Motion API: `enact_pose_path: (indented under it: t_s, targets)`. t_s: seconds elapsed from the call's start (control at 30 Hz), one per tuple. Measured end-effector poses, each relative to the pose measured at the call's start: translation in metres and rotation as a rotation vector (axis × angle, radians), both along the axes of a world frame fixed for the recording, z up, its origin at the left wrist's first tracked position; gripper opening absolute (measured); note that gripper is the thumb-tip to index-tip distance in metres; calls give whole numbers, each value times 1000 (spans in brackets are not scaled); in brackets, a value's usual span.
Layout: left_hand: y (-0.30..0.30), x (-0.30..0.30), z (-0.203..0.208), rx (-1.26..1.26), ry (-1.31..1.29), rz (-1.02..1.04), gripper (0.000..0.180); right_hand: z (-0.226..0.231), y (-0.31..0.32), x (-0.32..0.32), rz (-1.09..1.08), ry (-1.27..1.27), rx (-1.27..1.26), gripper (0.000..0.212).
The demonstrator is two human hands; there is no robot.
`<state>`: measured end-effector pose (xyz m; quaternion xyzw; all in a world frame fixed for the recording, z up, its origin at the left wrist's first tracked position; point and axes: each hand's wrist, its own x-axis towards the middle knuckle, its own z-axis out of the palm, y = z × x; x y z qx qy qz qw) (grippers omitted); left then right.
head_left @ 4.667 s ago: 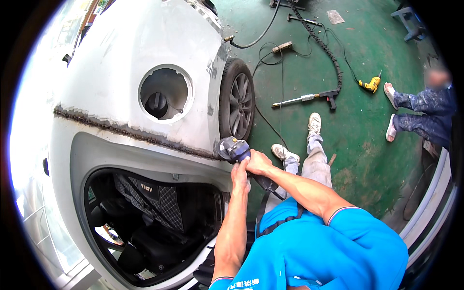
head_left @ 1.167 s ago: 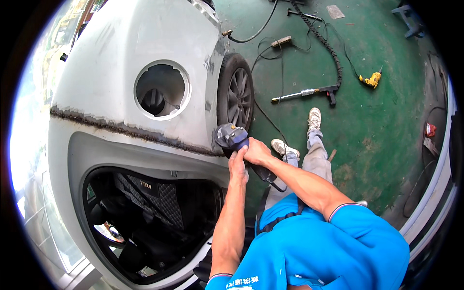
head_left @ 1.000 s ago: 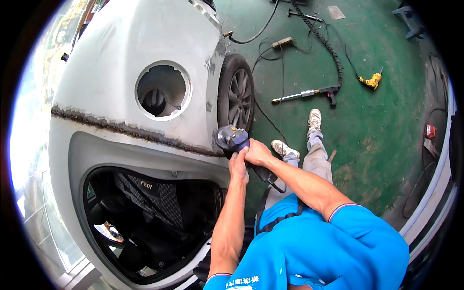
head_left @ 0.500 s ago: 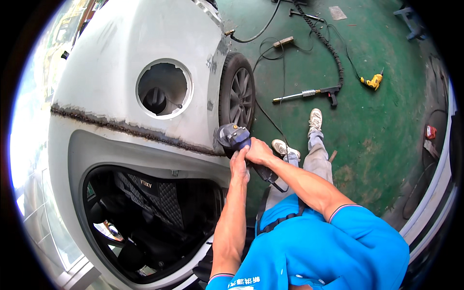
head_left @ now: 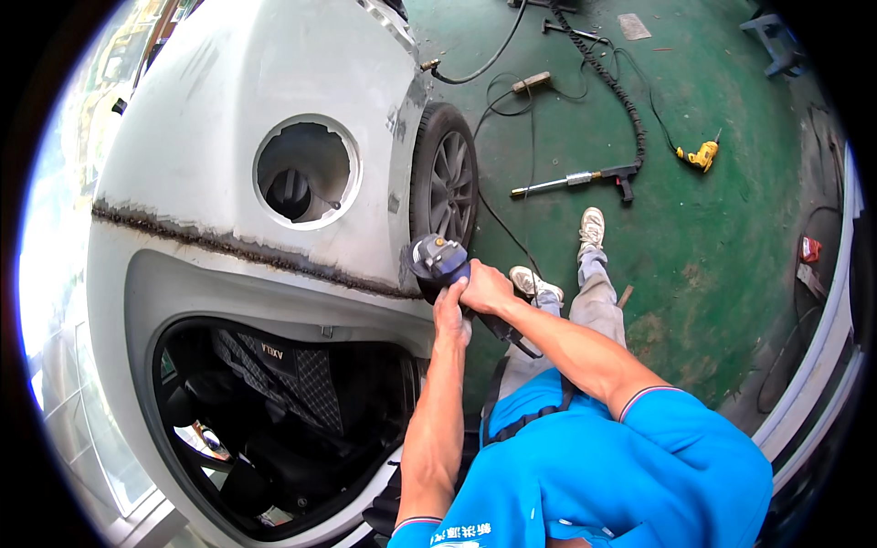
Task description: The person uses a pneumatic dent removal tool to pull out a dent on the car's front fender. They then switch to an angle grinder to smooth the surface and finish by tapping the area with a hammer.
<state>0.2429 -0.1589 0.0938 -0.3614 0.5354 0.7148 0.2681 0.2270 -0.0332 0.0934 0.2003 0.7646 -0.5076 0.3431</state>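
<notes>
Both my hands are wrapped round an angle grinder (head_left: pixel 438 258) with a dark body. My left hand (head_left: pixel 450 310) grips it from below, and my right hand (head_left: pixel 487 289) closes over its body just to the right. The grinder's head is at the lower end of a rough, brown weld seam (head_left: pixel 247 248) on the light grey car body panel (head_left: pixel 192 155), just below the rear wheel (head_left: pixel 449 178). Whether the disc touches the metal cannot be made out. A round fuel filler opening (head_left: pixel 309 171) with a black cap inside lies farther up the panel.
On the green floor lie a spray gun (head_left: pixel 585 178) with a spiral-wrapped hose, a yellow drill (head_left: pixel 702 155), a power strip (head_left: pixel 532 82) with loose cables and a hammer-like tool (head_left: pixel 574 33). A blue stool (head_left: pixel 775 44) stands far right. The car's door opening (head_left: pixel 283 420) is at lower left.
The whole scene has shifted slightly left in view. My hands keep the same grip on the grinder, which stays at the same end of the seam.
</notes>
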Motion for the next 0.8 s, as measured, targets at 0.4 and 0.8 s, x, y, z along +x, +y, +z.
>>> enact_pose_path:
  t_s: [0.4, 0.8]
  targets:
    - [1, 2, -13, 100, 44, 30, 54, 4, -3, 3, 13, 115, 108, 39]
    - [4, -4, -18, 148, 50, 57, 47, -3, -1, 0, 5, 195, 158, 35]
